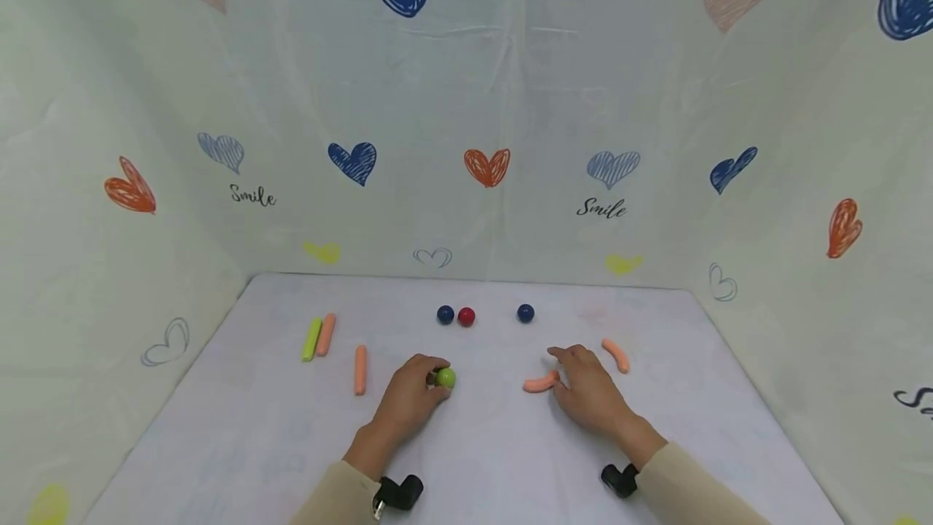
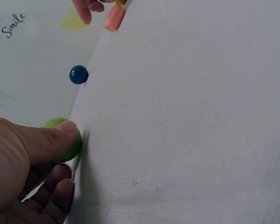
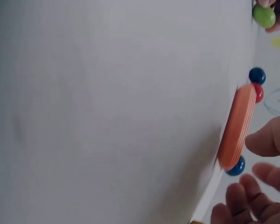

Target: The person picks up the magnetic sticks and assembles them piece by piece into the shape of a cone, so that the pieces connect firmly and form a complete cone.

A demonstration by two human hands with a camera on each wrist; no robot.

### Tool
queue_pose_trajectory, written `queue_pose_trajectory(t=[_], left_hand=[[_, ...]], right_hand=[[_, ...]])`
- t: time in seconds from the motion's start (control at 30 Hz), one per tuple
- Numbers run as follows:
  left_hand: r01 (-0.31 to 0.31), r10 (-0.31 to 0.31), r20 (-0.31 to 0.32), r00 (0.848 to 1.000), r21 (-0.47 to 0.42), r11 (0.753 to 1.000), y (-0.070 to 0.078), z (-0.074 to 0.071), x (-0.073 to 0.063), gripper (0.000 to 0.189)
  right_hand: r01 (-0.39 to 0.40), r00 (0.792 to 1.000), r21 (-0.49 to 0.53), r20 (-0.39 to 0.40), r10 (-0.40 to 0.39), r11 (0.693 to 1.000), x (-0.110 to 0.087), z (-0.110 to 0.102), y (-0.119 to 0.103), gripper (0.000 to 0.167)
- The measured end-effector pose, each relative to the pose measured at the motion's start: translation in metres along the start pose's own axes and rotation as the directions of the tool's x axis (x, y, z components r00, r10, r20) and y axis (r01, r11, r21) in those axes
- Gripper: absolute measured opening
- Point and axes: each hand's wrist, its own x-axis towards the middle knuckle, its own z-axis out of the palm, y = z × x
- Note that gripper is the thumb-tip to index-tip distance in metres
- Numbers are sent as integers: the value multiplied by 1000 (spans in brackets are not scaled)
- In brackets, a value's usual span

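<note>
On the desk [image 1: 496, 460] I seemed mid-grasp: left hand [image 1: 410, 395] pinching green ball [image 1: 446, 378], right hand [image 1: 589, 395] loose, needing to grip orange stick [image 1: 538, 383].

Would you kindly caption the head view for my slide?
Left hand pinching green ball, right hand beside curved orange stick.

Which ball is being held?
The green ball, pinched in the left hand. The other three, one red ball and two dark blue balls, lie farther back on the table, untouched.
</note>
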Motion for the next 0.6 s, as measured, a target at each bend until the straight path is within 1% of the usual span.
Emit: queue_pose_trajectory(t=[0.1,0.2,0.27,0.3,0.4,0.47,0.6], left_hand=[[-5,5,-8,1000,-20,1000,3,3,-4,40],[-19,18,-25,1000,-36,999,4,5,-6,40],[-21,19,-30,999,-46,999,5,6,-7,40],[-23,21,-32,999,-48,999,4,7,-8,40],[-17,15,-32,999,-62,998,5,8,-10,40],[-25,23,-34,999,-63,998,5,9,-11,40],[-18,16,-28,999,-69,997,6,11,-12,39]], right_hand=[[-126,992,95,27,124,987,-2,2,-8,51],[-206,978,146,44,202,967,-2,6,-13,71],[-231,973,161,37,228,959,-1,7,-16,82],[-232,973,163,28,231,959,-1,9,-16,83],[-235,972,157,8,236,959,0,12,-17,80],[-244,969,142,14,245,959,1,14,-17,79],[-246,969,113,34,243,963,4,18,-18,75]])
